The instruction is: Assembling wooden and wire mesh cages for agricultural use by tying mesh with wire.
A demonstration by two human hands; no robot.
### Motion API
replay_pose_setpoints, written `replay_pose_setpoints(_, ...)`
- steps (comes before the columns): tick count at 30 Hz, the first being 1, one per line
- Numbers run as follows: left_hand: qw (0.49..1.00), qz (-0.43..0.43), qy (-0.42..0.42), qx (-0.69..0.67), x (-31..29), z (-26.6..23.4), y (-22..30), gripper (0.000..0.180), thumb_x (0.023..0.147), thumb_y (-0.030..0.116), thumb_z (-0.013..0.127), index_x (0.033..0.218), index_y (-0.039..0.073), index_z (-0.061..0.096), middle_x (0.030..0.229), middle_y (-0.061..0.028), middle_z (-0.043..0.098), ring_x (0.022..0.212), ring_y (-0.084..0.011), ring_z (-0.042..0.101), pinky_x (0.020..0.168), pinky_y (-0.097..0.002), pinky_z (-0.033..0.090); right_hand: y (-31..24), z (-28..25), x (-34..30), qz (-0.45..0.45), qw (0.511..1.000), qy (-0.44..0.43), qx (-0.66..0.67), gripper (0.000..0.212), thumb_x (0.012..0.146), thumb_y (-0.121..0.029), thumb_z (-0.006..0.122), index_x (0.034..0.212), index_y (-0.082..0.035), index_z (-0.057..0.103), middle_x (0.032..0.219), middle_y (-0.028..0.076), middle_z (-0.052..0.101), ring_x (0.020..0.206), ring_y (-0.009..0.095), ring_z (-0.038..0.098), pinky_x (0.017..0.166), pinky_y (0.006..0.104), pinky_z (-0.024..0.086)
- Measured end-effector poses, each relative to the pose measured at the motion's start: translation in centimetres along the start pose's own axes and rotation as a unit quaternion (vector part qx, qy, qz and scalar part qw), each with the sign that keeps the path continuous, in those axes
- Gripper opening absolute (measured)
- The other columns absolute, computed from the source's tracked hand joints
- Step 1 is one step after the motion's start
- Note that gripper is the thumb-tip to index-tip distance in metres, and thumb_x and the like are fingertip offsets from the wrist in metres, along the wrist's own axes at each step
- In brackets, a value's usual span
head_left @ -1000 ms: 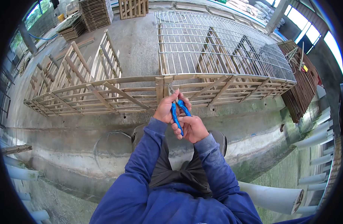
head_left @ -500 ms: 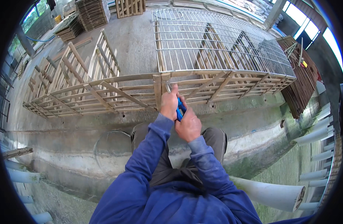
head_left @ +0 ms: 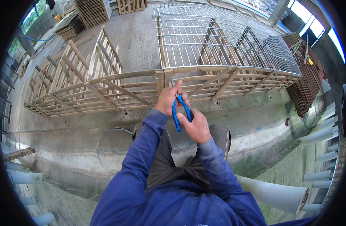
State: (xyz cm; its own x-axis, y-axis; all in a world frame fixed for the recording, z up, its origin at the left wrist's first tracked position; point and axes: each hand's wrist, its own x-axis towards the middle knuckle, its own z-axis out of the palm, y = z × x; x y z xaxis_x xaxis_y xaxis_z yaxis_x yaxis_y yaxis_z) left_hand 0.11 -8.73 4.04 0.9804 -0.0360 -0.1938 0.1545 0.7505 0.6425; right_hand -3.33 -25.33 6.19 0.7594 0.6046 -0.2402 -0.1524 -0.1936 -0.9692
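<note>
Blue-handled pliers (head_left: 174, 117) are in front of me with their handles spread apart and the metal jaws pointing at the wooden posts (head_left: 160, 81) of a slatted frame. My left hand (head_left: 167, 100) is wrapped around the upper part of the pliers, its thumb up beside the jaws and its fingertips showing past the right handle. Whether it also pinches something small cannot be made out. Lower and to the right, my right hand (head_left: 197, 128) grips the right handle, thumb toward the gap. The left handle hangs free of it.
Wire mesh (head_left: 218, 45) lies over the frame's right half. Upright slatted wooden panels (head_left: 101, 56) stand at the left. Stacked pallets (head_left: 92, 13) are at the back, and brown rods (head_left: 306, 83) lie at the right. A white pipe (head_left: 274, 194) lies near my right side.
The plier handles have spread from nearly together to wide apart. My right hand has moved slightly right, off the left handle. My left hand remains at the upper part.
</note>
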Motion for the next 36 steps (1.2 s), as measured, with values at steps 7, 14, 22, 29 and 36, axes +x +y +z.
replay_pose_setpoints(7,0.979,0.083,0.187,0.009,0.9,2.9,-1.8,0.041,0.094,0.038,0.056,0.071,0.006,0.044,0.064,-0.0110,0.058,0.050,-0.0233,0.058,0.048,-0.0370,0.051,0.4,3.7,2.4,-0.170,0.681,0.425,-0.572,0.057,0.075,-0.027,0.066,0.118,0.005,0.048,0.087,0.012,0.057,0.077,0.029,0.059,0.068,0.0387,0.047)
replay_pose_setpoints(14,0.950,0.137,0.220,0.175,-0.9,2.6,-2.2,0.035,0.092,0.033,0.058,0.077,0.002,0.055,0.063,-0.0111,0.059,0.054,-0.0185,0.059,0.050,-0.0320,0.048,0.9,1.5,3.2,-0.099,0.880,0.230,-0.404,0.033,0.075,-0.021,0.065,0.095,0.003,0.052,0.084,0.018,0.065,0.072,0.033,0.063,0.060,0.0428,0.048)
replay_pose_setpoints(22,0.967,0.116,0.163,0.155,-1.1,1.1,-2.2,0.031,0.092,0.033,0.059,0.082,0.004,0.055,0.067,-0.0068,0.060,0.060,-0.0167,0.060,0.055,-0.0302,0.049,0.7,-0.2,4.2,-0.020,0.992,0.017,-0.123,0.030,0.074,-0.016,0.058,0.090,0.009,0.058,0.087,0.029,0.062,0.086,0.044,0.060,0.076,0.0449,0.047)
replay_pose_setpoints(29,0.973,0.134,0.151,0.115,-0.4,1.0,-2.2,0.031,0.093,0.033,0.058,0.080,0.005,0.052,0.066,-0.0098,0.059,0.064,-0.0221,0.063,0.062,-0.0341,0.052,-0.2,-1.0,4.5,-0.165,0.972,0.018,-0.166,0.031,0.076,-0.012,0.056,0.098,0.009,0.056,0.101,0.031,0.060,0.102,0.044,0.057,0.086,0.0430,0.046)
replay_pose_setpoints(36,0.893,0.161,0.244,0.342,-2.9,2.0,-1.7,0.032,0.089,0.033,0.062,0.085,0.002,0.058,0.071,-0.0098,0.060,0.063,-0.0208,0.060,0.062,-0.0333,0.049,0.9,-0.7,4.7,-0.103,0.975,0.011,-0.195,0.027,0.077,-0.012,0.053,0.096,0.006,0.059,0.100,0.033,0.060,0.097,0.047,0.057,0.084,0.0472,0.047)
